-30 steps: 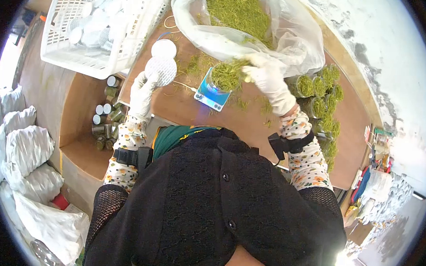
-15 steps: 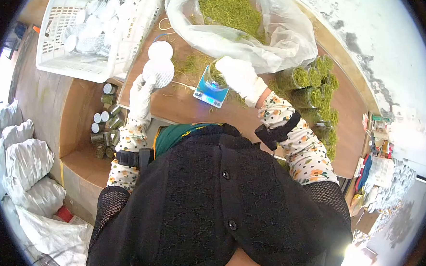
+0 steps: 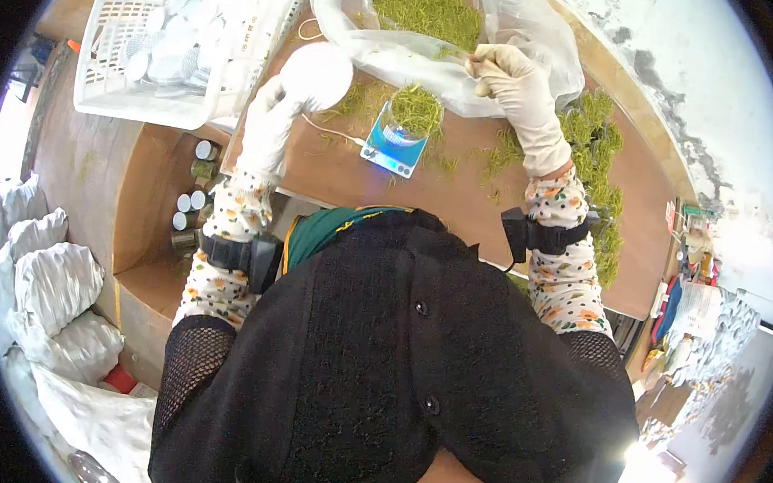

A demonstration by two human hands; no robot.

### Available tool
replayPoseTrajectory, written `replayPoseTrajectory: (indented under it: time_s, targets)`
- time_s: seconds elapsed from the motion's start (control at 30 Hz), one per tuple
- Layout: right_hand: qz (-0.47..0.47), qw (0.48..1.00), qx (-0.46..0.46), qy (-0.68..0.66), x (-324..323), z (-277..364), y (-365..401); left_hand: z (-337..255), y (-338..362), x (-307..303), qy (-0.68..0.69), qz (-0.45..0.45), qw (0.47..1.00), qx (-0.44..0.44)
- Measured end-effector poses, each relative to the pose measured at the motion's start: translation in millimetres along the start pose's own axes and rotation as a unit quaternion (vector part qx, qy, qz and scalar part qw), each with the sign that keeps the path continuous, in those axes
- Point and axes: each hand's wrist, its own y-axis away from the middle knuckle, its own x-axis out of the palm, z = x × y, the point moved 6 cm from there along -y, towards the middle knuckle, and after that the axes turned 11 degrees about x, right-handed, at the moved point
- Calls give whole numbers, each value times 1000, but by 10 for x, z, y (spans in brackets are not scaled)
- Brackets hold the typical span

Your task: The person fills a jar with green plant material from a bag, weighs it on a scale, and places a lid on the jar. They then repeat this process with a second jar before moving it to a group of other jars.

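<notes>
My left hand (image 3: 273, 122), in a white glove, grips a round white lid (image 3: 317, 76) above the left part of the table. A clear jar (image 3: 415, 113) heaped with green strands rests on a small blue-lit scale (image 3: 391, 152). To the right of the jar, my gloved right hand (image 3: 493, 72) is over the near edge of a clear plastic bag (image 3: 553, 62) that holds more green strands (image 3: 426, 16). Its fingers are bent together; what they hold, if anything, is too small to make out.
A white basket (image 3: 101, 108) of round lids stands at the upper left. Several filled jars (image 3: 596, 156) line the table's right side. Closed jars (image 3: 205, 151) lie in a wooden compartment (image 3: 144, 194) at the left. A cable runs to the scale.
My right hand has let go of the jar and moved right and up to the bag. My left hand has raised a lid slightly to the right.
</notes>
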Motion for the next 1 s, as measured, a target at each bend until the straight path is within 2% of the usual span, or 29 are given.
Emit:
replayPoseTrajectory:
  time_s: [0.03, 0.13, 0.17, 0.23, 0.27, 0.3, 0.33, 0.37, 0.4, 0.43, 0.5, 0.53, 0.6, 0.63, 0.73, 0.8, 0.83, 0.93, 1.0]
  targets:
    - [-6, 1000, -4, -9, -30, -121, -15, -78, -58, 106, 12, 11, 1000, 12]
    - [79, 986, 67, 129, -18, -669, -26, -267, -203, 408, 27, 48, 998, 39]
    - [98, 965, 68, 233, -42, -894, -74, -308, -237, 477, 18, 65, 997, 43]
    - [-13, 943, -117, 312, -36, -679, 17, -299, -295, 614, -2, 92, 994, 63]
    - [-70, 912, -208, 345, -31, -539, 90, -275, -345, 686, -14, 101, 992, 79]
    - [37, 987, -34, 152, 113, -261, 157, -270, -359, 774, -26, 111, 989, 96]
    - [-36, 961, -156, 226, 159, 33, 236, -368, -344, 932, -94, 144, 979, 107]
    - [-108, 910, -273, 294, 209, 248, 349, -556, -336, 1123, -161, 178, 964, 117]
    - [-133, 872, -317, 348, 292, 441, 459, -645, -317, 1287, -225, 212, 942, 129]
    - [-163, 829, -360, 396, 375, 629, 572, -575, -325, 1396, -214, 237, 940, 121]
    - [-140, 823, -327, 443, 486, 856, 707, -441, -369, 1599, -190, 285, 934, 106]
    - [-132, 823, -319, 451, 496, 885, 734, -442, -346, 1686, -129, 285, 945, 95]
    - [-133, 840, -336, 405, 437, 773, 680, -515, -303, 1815, -8, 282, 957, 73]
    - [-109, 849, -399, 329, 393, 666, 643, -564, -314, 1825, -22, 292, 953, 81]
    - [-75, 929, -279, 229, 237, 376, 528, -653, -354, 1747, 7, 323, 946, 15]
    - [-55, 990, -112, 60, 72, 84, 387, -639, -443, 1447, -41, 250, 965, 71]
    - [-45, 998, -25, -27, 9, -100, 311, -603, -497, 1272, -65, 214, 970, 99]
    - [0, 971, 81, -225, -104, -756, 87, -38, -465, 708, -166, 127, 974, 87]
    - [73, 955, 185, -219, -70, -1157, -39, 216, -312, 671, -269, 242, 932, -30]
